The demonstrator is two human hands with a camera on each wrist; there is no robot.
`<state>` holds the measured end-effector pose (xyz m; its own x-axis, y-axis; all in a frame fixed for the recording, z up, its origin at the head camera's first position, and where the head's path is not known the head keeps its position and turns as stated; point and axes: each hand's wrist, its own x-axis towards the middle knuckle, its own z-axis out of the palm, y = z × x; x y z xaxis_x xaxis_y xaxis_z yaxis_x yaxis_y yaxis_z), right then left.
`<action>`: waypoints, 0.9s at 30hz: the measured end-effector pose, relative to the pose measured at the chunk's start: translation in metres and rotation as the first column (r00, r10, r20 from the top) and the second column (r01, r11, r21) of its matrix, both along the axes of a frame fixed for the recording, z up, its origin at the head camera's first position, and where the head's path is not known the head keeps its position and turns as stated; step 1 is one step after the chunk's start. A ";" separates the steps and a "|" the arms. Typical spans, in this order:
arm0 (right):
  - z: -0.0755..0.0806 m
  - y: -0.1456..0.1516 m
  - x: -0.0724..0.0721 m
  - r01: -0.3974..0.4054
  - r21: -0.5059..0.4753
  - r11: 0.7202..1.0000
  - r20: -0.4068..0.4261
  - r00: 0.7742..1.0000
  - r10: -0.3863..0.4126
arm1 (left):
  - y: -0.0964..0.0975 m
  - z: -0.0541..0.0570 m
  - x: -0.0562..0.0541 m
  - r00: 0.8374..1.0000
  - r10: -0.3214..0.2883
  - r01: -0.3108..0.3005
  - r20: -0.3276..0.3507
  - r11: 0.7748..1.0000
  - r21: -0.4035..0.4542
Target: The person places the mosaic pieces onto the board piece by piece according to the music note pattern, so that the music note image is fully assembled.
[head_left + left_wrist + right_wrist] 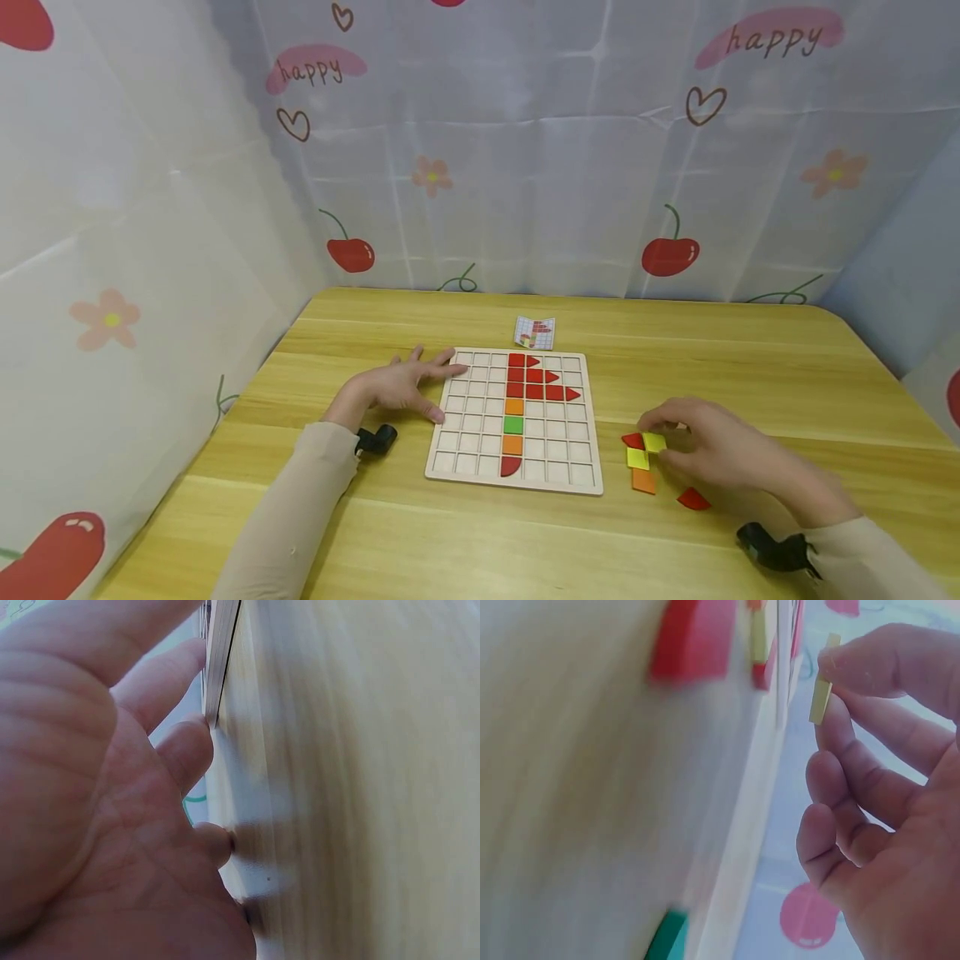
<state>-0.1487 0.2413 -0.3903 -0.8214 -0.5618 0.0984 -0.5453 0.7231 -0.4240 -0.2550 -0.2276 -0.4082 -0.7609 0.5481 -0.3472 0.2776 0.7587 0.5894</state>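
Between the thumb and fingertips of the right hand [708,442] was a yellow square tile [655,442], pinched, the fingers drawn in to little more than the tile itself. Just left of this grip lay a red piece [632,440], with a second yellow square [637,459] beside it and an orange square [642,481] nearer the person. A red curved piece [693,500] lay on the near side of the grip. A green piece [667,935] showed at the bottom edge of the right wrist view.

Farther left of the grip, apart from it, a pale gridded board [557,431] lay flat on the wooden table [525,542]. It held three red rows ending in points that faced right, then orange, green and orange squares, then a red curved tile at the bottom. At the board's far left side, the left hand [401,385] had its fingers spread, gripping nothing, thumb and forefinger at the edge. Beyond the board was a small patterned card [535,332], then a cherry-printed backdrop [510,208].
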 end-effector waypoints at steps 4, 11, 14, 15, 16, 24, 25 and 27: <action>0.001 -0.017 -0.004 0.014 -0.025 1.000 0.003 1.000 -0.014 | 0.001 0.000 0.000 1.000 -0.002 0.002 -0.001 1.000 0.006; -0.002 -0.052 -0.009 -0.013 -0.067 0.998 -0.018 1.000 0.012 | 0.001 0.000 0.001 1.000 0.020 -0.020 0.012 1.000 0.007; -0.001 -0.067 -0.011 -0.035 -0.078 0.996 0.010 0.999 0.036 | 0.001 0.000 0.001 1.000 0.023 -0.023 0.015 1.000 0.010; -0.001 -0.071 -0.011 -0.045 -0.081 0.996 0.016 0.999 0.047 | 0.000 0.000 0.002 1.000 0.023 -0.023 0.014 1.000 0.011; 0.000 -0.076 -0.011 -0.051 -0.081 0.995 0.023 0.998 0.053 | 0.000 0.000 0.002 1.000 0.022 -0.022 0.013 1.000 0.012; 0.004 -0.110 -0.014 -0.074 -0.070 0.995 0.029 0.997 0.076 | 0.000 0.001 0.001 1.000 0.006 -0.006 0.005 1.000 0.014; 0.004 -0.114 -0.015 -0.076 -0.070 0.995 0.031 0.996 0.078 | 0.000 0.001 0.001 1.000 0.003 -0.004 0.004 1.000 0.013; 0.003 -0.123 -0.016 -0.088 -0.068 0.994 0.029 0.996 0.090 | 0.000 0.001 0.001 1.000 -0.001 0.001 0.002 1.000 0.015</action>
<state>-0.1648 0.1188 -0.3870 -0.7720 -0.6257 0.1123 -0.5914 0.6421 -0.4879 -0.2544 -0.2274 -0.4072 -0.7600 0.5539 -0.3401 0.2773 0.7495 0.6011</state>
